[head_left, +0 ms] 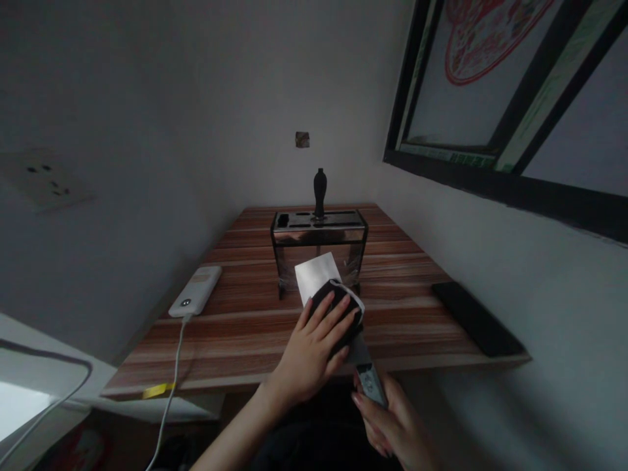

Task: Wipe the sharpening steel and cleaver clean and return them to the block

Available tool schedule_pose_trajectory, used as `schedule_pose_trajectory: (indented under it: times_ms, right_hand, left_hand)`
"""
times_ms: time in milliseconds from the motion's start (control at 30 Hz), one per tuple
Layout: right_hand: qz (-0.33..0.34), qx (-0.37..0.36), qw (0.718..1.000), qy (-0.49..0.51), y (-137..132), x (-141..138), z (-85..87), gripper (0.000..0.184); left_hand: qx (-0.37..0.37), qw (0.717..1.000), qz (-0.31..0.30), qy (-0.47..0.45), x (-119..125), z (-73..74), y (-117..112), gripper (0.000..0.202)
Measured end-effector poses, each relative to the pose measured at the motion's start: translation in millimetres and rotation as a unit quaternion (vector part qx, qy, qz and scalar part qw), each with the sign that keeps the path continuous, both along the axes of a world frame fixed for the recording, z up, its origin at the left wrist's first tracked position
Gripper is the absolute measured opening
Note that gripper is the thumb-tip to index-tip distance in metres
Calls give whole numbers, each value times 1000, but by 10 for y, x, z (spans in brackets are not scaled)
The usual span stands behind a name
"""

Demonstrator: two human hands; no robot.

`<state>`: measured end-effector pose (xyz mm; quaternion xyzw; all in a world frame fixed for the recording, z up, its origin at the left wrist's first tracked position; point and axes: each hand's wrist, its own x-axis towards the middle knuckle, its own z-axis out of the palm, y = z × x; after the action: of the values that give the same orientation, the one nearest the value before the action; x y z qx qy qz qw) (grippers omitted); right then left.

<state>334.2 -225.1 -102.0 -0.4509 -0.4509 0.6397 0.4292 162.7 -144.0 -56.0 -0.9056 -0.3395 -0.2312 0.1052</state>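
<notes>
My right hand (387,418) grips the grey handle of a cleaver (314,273), whose pale, broad blade points up and away over the table. Over the middle of the blade, my left hand (318,347) presses a dark cloth (350,327) with a white edge. Its fingers lie close together across the cloth, which hides part of the blade. Just beyond the blade stands a knife block (321,235) with clear sides and a slotted top. One black-handled tool (320,193) is upright in it, and only the handle shows plainly.
The wood-grain table (245,347) meets walls at the back and right. A white power bank (196,291) with a white cable (176,366) lies at left. A black phone-like slab (478,317) is at right. Yellow tape (156,391) marks the front edge. A framed picture (490,85) hangs at right.
</notes>
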Motion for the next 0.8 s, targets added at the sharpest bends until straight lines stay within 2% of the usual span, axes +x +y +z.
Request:
schedule_pose_trajectory:
  times_ms: [200, 333, 500, 633, 800]
  right_hand:
    - [12, 16, 1000, 9, -2, -9, 0, 47]
    - [17, 13, 1000, 8, -12, -17, 4, 48]
    - [24, 11, 1000, 8, -15, -27, -62, 48]
    - [23, 8, 1000, 19, -16, -35, -124, 48]
    - [16, 19, 1000, 3, -37, -26, -116, 46]
  left_hand:
    - [-3, 999, 20, -36, -75, 89, 228, 54]
    - [-15, 998, 33, -54, -125, 169, 385, 52]
    - [-22, 995, 52, -81, -177, 261, 568, 51]
    - [-27, 994, 50, -92, -226, 322, 660, 51]
    - [-34, 992, 47, -110, -271, 366, 703, 51]
